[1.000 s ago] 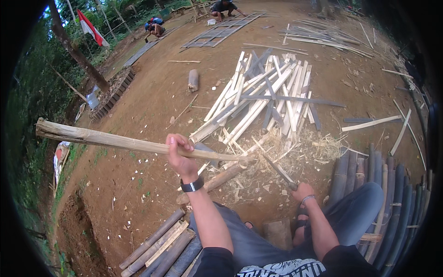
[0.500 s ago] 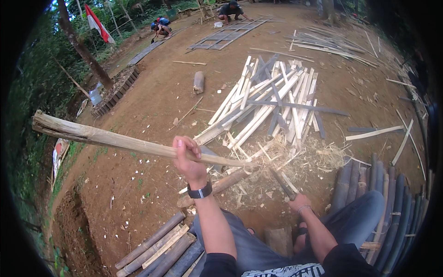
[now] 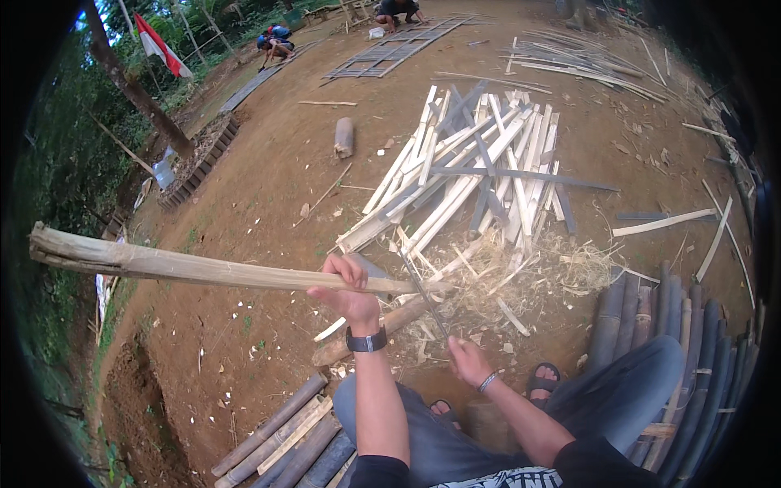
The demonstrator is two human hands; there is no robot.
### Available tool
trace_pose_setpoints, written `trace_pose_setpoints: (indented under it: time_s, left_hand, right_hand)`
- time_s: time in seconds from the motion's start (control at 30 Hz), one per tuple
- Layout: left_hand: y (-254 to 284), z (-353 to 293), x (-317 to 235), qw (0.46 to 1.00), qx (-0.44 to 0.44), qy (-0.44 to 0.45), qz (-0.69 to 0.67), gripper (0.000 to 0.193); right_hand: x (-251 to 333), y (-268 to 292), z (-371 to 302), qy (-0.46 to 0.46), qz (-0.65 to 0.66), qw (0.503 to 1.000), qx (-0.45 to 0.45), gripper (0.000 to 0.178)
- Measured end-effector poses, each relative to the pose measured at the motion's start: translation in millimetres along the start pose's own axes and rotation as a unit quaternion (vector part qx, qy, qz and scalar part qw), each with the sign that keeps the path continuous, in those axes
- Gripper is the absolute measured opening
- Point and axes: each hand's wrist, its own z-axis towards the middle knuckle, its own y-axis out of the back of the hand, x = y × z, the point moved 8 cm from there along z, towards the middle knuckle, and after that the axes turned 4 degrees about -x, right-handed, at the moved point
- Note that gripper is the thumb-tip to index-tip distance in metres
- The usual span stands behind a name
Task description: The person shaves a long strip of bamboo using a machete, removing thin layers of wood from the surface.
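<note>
Presently, the left hand (image 3: 348, 293) is clamped around a long split bamboo pole (image 3: 195, 267), fingers wrapped over its top; a black wristwatch (image 3: 366, 341) sits on that wrist. The pole runs roughly level from the hand out to the left, its thick rough end well out at the left of the scene, its thin end just right of the hand above a litter of shavings.

The right hand (image 3: 469, 360) is closed on the handle of a narrow dark blade (image 3: 423, 294), which rises from the hand and meets the pole just right of the left hand. A light bracelet (image 3: 486, 381) shows on the right wrist. The two hands are apart, the right one nearer and lower.

Below the pole lies a short round log (image 3: 382, 327) on the dirt ground (image 3: 268, 195), with pale bamboo shavings (image 3: 521, 268) spread to its right. Farther off, a pile of split bamboo slats (image 3: 472, 171) lies in a loose fan. A small log stub (image 3: 345, 137) rests alone to the left of that pile. Dark bamboo lengths (image 3: 285, 435) lie near left and more stand near right (image 3: 651, 309). The person's sandalled foot (image 3: 541, 381) rests near the shavings.

Far off, two other people (image 3: 277, 45) crouch beside a bamboo lattice panel (image 3: 399, 50). A red and white flag (image 3: 159, 45) hangs at far left.
</note>
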Motion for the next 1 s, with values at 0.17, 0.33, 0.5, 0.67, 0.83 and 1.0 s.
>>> trace_pose_setpoints:
  time_s: [0.17, 0.33, 0.5, 0.67, 0.83, 1.0]
  left_hand:
    - [-17, -8, 2, 0.999, -0.002, -0.002, 0.043, 0.076]
    - [-17, -11, 2, 0.998, -0.039, -0.005, 0.056, 0.076]
    - [8, 1, -3, 0.994, -0.104, -0.004, 0.043, 0.075]
    - [0, -7, -5, 0.992, -0.106, -0.025, 0.058, 0.074]
    - [-4, -6, -7, 0.991, -0.100, -0.027, 0.082, 0.075]
    - [-13, -9, -7, 0.994, -0.085, -0.038, 0.064, 0.075]
  right_hand:
    - [-46, 6, 31, -0.042, -0.018, 0.999, -0.027, 0.065]
    - [-56, -17, 20, -0.025, -0.005, 1.000, -0.006, 0.068]
    - [-41, -31, 23, -0.011, 0.002, 1.000, 0.003, 0.066]
    - [-65, -17, 53, -0.084, 0.021, 0.996, -0.011, 0.068]
    - [-36, -29, 29, 0.068, -0.035, 0.997, -0.018, 0.071]
    - [-31, -25, 31, -0.057, 0.068, 0.996, 0.028, 0.070]
